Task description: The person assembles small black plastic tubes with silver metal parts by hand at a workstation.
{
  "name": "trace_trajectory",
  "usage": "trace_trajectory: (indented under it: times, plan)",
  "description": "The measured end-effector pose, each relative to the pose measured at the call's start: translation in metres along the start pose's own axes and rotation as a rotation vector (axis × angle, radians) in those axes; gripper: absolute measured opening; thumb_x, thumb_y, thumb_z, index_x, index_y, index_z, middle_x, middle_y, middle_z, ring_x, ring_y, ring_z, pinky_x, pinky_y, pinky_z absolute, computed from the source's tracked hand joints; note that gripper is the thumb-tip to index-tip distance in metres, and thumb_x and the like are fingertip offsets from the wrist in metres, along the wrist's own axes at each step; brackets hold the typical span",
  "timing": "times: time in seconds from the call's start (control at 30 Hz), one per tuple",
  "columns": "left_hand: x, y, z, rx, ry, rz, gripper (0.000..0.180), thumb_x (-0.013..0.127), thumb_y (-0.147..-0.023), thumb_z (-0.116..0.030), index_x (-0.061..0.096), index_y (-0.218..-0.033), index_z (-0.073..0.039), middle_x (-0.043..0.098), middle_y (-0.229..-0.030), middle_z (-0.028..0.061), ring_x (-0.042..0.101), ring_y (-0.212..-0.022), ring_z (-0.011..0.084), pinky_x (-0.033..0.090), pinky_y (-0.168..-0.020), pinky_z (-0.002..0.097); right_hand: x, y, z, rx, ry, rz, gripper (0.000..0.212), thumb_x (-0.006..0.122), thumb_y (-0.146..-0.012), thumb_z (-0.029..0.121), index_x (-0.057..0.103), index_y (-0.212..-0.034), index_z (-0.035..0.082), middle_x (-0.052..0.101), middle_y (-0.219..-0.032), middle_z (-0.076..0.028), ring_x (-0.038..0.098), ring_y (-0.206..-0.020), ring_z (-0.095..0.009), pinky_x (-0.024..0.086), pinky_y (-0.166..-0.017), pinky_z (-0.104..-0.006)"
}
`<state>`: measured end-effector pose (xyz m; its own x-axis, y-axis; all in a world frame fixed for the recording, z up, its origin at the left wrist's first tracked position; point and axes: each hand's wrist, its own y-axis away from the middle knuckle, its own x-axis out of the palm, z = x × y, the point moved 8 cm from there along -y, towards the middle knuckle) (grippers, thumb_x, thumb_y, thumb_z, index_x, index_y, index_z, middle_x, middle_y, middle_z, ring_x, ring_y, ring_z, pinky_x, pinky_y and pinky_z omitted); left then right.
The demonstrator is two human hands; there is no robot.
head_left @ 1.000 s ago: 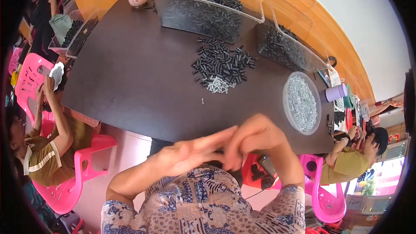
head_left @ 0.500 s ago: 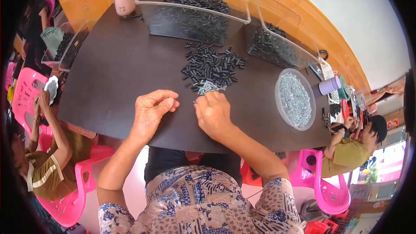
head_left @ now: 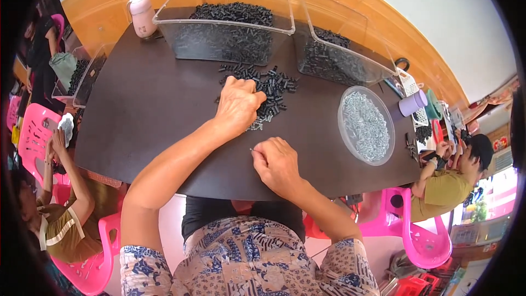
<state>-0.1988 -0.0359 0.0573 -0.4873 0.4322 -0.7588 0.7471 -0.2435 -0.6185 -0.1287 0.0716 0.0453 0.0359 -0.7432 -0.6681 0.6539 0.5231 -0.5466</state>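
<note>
My left hand (head_left: 239, 108) reaches over the pile of small black plastic pieces (head_left: 278, 85) in the middle of the table, its fingers curled down at the pile. What those fingers hold, if anything, is hidden under the hand. Nearer to me, my right hand (head_left: 278, 165) is closed above the tabletop, with the tip of a small silvery screw showing between thumb and forefinger. A few silvery screws (head_left: 257, 125) lie at the near edge of the black pile, partly covered by my left hand. Many more fill a round clear tub (head_left: 341, 123) on the right.
Two clear bins (head_left: 224, 53) (head_left: 320, 68) of black pieces stand along the far edge. A pink bottle (head_left: 143, 17) is at the far left, a lilac cup (head_left: 412, 103) at the right. People sit on pink chairs (head_left: 41, 142) on both sides.
My left hand has moved from the table's near part up and right onto the black pile. The right hand has drawn slightly back from the screws. The whole view has shifted a little.
</note>
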Motion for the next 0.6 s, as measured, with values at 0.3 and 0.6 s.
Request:
trace_trajectory:
  times: [0.3, 0.6]
  plan:
    - [0.021, -0.012, -0.006, 0.093, -0.069, 0.104, 0.005, 0.061, -0.064, -0.005, 0.064, -0.067, -0.008, 0.054, -0.068, 0.01, 0.055, -0.07, 0.0261, 0.035, -0.071, 0.0383, -0.02, 0.003, -0.014, 0.113, -0.113, -0.133, 0.013, 0.068, -0.073, -0.003, 0.057, -0.077, 0.003, 0.053, -0.065, -0.007, 0.051, -0.054, -0.02, 0.042, -0.05, -0.0304]
    - [-0.027, 0.013, 0.008, -0.384, 0.672, 0.068, 0.012, 0.068, -0.075, -0.007, 0.063, -0.085, -0.003, 0.062, -0.078, 0.0073, 0.06, -0.074, 0.0218, 0.046, -0.068, 0.034, -0.038, 0.009, -0.032, 0.302, -0.243, -0.184, 0.005, 0.065, -0.082, 0.001, 0.061, -0.084, 0.0, 0.056, -0.071, -0.002, 0.049, -0.059, -0.007, 0.042, -0.055, -0.0228]
